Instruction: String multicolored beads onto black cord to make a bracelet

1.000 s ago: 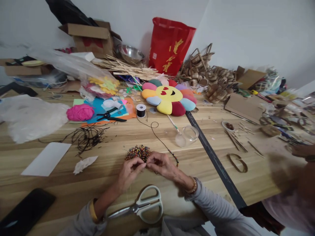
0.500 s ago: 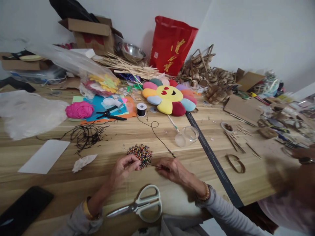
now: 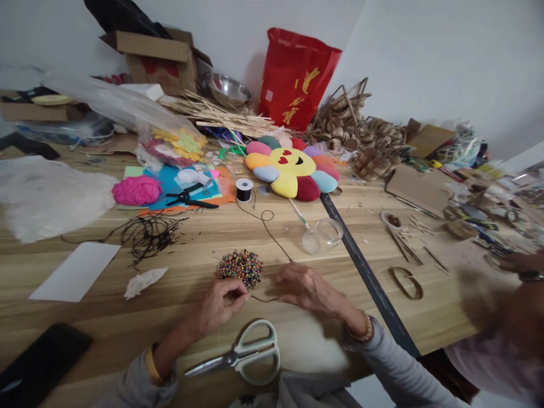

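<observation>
The fingertips of my left hand are pinched together on the end of a thin black cord, just in front of a heap of small multicoloured beads. From there the cord sags across to my right hand, where thumb and fingers are apart. It passes at the thumb and under that hand, which hides a stretch of it. Beyond the hand it comes out and curls back to a white spool of black cord. Scissors with pale handles lie close to me, below both hands.
An open glass jar stands past my right hand, beside a dark strip. Left are a paper scrap, a white card and a phone. A flower cushion lies behind. Another person's hand is at far right.
My right hand has loosened its pinch and shifted slightly right, now covering the beads strung on the cord. My left hand has come nearer to me and right, away from the heap.
</observation>
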Demonstrator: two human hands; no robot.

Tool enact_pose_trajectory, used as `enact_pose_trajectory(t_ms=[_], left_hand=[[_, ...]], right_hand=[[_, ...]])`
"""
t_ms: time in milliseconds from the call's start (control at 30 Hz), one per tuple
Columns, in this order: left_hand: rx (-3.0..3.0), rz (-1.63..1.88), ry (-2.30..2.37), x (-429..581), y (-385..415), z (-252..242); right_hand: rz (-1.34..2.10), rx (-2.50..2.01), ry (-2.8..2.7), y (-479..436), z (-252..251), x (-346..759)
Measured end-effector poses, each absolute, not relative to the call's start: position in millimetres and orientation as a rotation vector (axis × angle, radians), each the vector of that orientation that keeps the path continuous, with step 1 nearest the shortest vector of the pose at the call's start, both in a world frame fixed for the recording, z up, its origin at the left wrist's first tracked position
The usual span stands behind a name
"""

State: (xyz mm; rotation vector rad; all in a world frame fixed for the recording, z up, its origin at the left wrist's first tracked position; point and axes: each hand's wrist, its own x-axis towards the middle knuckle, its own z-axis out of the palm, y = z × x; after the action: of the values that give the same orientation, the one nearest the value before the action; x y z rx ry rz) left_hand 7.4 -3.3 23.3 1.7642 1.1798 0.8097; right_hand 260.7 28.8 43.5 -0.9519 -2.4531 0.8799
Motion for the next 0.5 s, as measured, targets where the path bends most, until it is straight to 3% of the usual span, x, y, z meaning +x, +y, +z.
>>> enact_pose_trajectory(t_ms=[233,500], left_hand=[[1.788,0.807,1.208,7.0,-1.9,20.0],[1.819,0.809,1.227,5.4,1.9,19.7]], right_hand=[[1.173,-0.796,-2.243,31.5,36.8,205.5],[1.229,-0.777,-2.137,35.4,9.8,199.0]])
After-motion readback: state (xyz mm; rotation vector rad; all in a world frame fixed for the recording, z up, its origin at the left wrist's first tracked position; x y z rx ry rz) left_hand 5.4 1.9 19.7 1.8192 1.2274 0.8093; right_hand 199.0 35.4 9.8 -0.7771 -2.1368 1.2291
